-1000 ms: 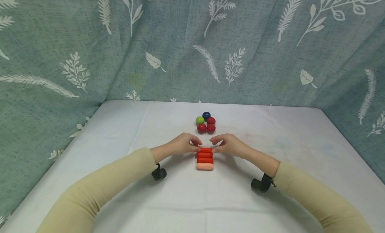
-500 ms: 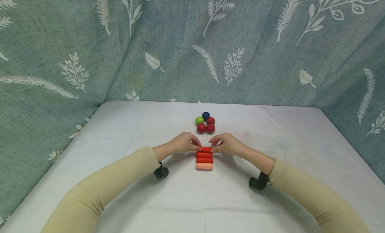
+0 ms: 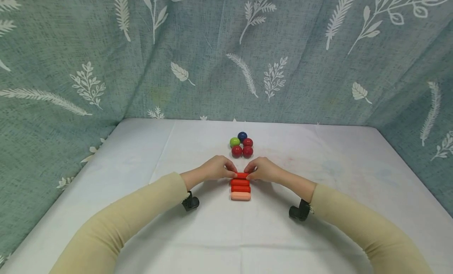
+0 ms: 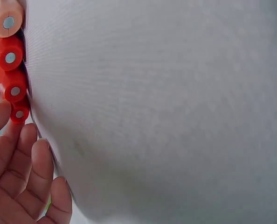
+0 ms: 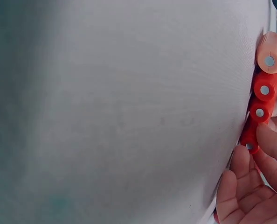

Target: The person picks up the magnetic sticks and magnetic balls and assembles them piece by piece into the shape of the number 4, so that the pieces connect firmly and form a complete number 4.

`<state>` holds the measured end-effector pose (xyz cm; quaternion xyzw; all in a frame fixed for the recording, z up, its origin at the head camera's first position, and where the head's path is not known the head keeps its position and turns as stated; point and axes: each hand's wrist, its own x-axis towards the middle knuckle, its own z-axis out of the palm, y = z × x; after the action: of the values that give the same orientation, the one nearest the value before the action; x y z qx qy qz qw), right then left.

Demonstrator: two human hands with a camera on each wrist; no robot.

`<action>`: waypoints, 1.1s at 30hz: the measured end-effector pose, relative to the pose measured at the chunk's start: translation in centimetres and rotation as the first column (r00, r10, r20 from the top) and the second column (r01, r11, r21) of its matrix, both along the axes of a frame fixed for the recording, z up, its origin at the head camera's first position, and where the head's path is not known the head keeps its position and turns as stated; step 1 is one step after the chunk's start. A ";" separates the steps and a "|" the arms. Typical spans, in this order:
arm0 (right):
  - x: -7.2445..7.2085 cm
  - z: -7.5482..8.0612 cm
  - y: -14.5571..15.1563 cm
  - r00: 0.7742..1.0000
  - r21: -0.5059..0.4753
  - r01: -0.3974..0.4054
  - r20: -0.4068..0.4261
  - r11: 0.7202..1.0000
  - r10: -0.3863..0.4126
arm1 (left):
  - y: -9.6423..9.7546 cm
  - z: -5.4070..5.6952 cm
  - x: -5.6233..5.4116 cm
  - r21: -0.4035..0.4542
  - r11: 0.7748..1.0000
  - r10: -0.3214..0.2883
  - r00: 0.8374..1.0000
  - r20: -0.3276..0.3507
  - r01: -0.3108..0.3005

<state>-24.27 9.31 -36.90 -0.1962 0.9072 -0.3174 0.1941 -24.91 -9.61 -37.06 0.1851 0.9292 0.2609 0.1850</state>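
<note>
Three red magnetic rods and a ridged peach rod (image 3: 240,196) lie side by side in a column on the white cloth. The peach one is nearest the person; behind it come a red rod (image 3: 240,189) and a second red rod (image 3: 240,182). My left hand (image 3: 216,168) pinches the left end of the farthest red rod (image 3: 242,175) between thumb and index finger. At its other end, thumb and fingers of my right hand (image 3: 265,170) grip it too. Both wrist views show pale round discs in the rod ends, the farthest rod (image 4: 19,113) at the fingertips.
Just beyond the hands sits a cluster of glossy balls: a blue ball (image 3: 242,137), a green ball (image 3: 234,142) and three red balls, one red ball (image 3: 236,151) at front left. A leaf-patterned curtain (image 3: 212,69) hangs behind the white-covered table (image 3: 198,242).
The farthest red rod has shifted slightly away from the person. My right hand has moved a little left, and its fingers have closed onto the rod's right end.
</note>
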 end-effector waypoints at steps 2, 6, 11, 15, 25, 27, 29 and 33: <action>0.0 0.0 -0.1 1.000 0.011 0.000 -0.008 1.000 0.000 | 0.0 0.1 0.0 0.001 1.000 0.000 1.000 0.010 0.000; 0.1 0.0 -0.2 1.000 0.020 -0.001 -0.005 1.000 0.002 | 0.0 0.6 -0.3 0.008 1.000 0.010 0.999 0.034 -0.010; 0.3 0.2 -0.2 1.000 0.018 -0.013 -0.006 1.000 0.013 | -0.2 1.2 -1.3 0.049 0.994 0.097 0.995 -0.017 -0.096; 0.3 0.2 -0.1 1.000 0.020 -0.012 -0.008 1.000 0.012 | -0.1 1.5 -2.1 0.090 0.984 0.162 0.982 -0.095 -0.154; 0.2 0.1 0.1 0.999 0.003 -0.039 -0.025 0.999 0.039 | 1.0 1.0 -3.7 -0.013 0.982 0.181 0.965 -0.188 -0.186; 0.2 0.1 0.1 0.999 -0.002 -0.041 -0.026 0.999 0.041 | 1.3 1.0 -3.9 -0.042 0.979 0.186 0.964 -0.190 -0.197; 0.2 0.1 0.2 0.999 -0.005 -0.044 -0.030 0.999 0.044 | 1.5 0.9 -4.1 -0.066 0.976 0.191 0.963 -0.191 -0.206; 0.2 0.2 0.2 0.999 -0.009 -0.043 -0.030 0.999 0.043 | 1.9 0.9 -4.4 -0.099 0.972 0.188 0.961 -0.202 -0.211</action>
<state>-24.09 9.54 -36.71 -0.2213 0.9041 -0.3145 0.1865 -29.30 -7.71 -36.20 0.1032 0.9705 0.2032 0.0781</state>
